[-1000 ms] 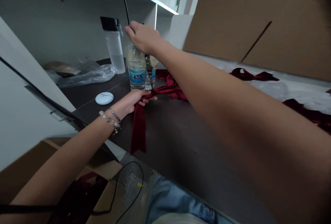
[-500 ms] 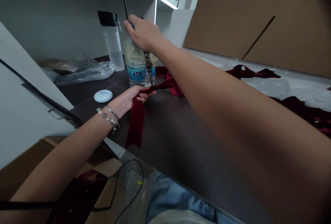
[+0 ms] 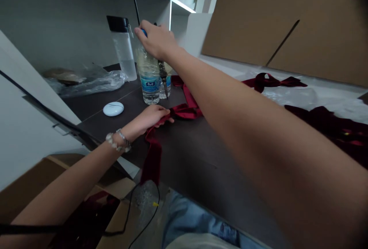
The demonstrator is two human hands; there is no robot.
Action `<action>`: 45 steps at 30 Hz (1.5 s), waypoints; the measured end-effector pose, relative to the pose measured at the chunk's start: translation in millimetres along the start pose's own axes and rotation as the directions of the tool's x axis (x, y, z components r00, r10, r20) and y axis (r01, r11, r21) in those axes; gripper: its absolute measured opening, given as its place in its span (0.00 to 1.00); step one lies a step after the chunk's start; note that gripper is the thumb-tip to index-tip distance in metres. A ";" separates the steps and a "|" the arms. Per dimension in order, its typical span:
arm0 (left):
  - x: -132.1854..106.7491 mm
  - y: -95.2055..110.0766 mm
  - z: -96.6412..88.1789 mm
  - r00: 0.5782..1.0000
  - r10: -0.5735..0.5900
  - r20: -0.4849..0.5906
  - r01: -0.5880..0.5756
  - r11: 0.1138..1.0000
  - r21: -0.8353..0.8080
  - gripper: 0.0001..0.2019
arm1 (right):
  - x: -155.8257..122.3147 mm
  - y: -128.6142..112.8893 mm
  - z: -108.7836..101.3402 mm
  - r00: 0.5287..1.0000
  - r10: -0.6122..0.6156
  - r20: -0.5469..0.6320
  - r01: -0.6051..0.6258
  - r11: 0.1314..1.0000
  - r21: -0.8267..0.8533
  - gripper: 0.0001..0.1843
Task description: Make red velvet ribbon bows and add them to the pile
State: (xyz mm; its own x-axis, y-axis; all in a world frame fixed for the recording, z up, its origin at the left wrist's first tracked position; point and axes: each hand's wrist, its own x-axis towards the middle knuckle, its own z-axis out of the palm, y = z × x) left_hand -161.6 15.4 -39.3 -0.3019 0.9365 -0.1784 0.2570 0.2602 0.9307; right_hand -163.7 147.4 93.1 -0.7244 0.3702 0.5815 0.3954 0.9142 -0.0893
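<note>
My left hand [image 3: 156, 116] is closed on a dark red velvet ribbon [image 3: 153, 155]. One tail of the ribbon hangs past the table's front edge, and the knotted part lies to the right of my fingers. Above it, my right hand [image 3: 158, 38] grips a corded tool with a blue part and a dark shaft, which looks like a soldering iron [image 3: 163, 76]. Its narrow tip points down, a little above and apart from the ribbon. Right behind the tool stand labelled water bottles [image 3: 150, 84], partly covered by my right hand.
A tall clear bottle with a black lid [image 3: 123, 49] and crumpled plastic [image 3: 94, 84] stand at the back left, near a white oval object [image 3: 113, 108]. More red ribbon bows [image 3: 330, 126] lie on the right. An open carton [image 3: 115, 222] with red ribbons sits below left.
My left hand has drawn the ribbon down and toward me, away from the tool's tip. The ribbon tail hangs lower. My right hand has barely moved.
</note>
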 end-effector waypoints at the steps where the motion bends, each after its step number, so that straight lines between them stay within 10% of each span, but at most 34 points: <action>1: -8.6 -0.4 3.6 0.998 0.060 -0.024 -0.056 0.987 0.148 0.11 | -0.1 -0.3 0.0 1.000 0.003 0.003 -0.003 1.000 0.008 0.25; 8: -73.9 -8.3 21.5 0.897 0.440 0.041 -0.302 0.543 0.784 0.13 | -2.9 -3.0 -1.6 1.000 0.023 0.021 -0.024 0.998 0.052 0.23; 14: -89.0 -28.2 25.3 0.723 0.601 0.340 -0.493 0.104 0.864 0.12 | 0.3 0.4 2.2 1.000 -0.009 0.000 0.009 0.994 0.111 0.23; 20: -92.1 -33.0 23.7 0.640 0.631 0.438 -0.574 0.013 0.819 0.14 | -3.1 -1.4 -0.2 1.000 -0.003 0.010 0.002 0.994 0.113 0.23; 32: -99.0 -32.8 20.9 0.612 0.582 0.536 -0.615 -0.077 0.785 0.18 | -2.6 -2.5 -2.7 0.999 -0.009 0.034 0.006 0.997 0.076 0.23; 35: -96.9 -26.4 20.0 0.670 0.524 0.526 -0.631 0.028 0.776 0.20 | -3.6 -1.8 -1.8 1.000 -0.006 0.022 0.004 0.996 0.087 0.22; 41: -65.4 -7.9 5.9 0.941 0.326 0.094 -0.339 0.894 0.293 0.10 | -5.7 -2.4 -2.0 1.000 -0.003 0.023 0.001 0.996 0.087 0.21; 45: -38.7 -1.7 -3.3 1.000 -0.024 0.014 0.026 0.987 -0.159 0.07 | -4.6 -2.7 -0.4 1.000 0.004 0.007 -0.005 0.997 0.078 0.21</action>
State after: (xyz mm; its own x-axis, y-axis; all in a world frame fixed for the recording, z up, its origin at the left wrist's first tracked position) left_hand -153.4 -22.0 -33.0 -0.2948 0.9333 -0.2051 0.0999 0.2436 0.9647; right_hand -161.2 143.2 91.0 -0.7264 0.3753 0.5758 0.3540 0.9224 -0.1546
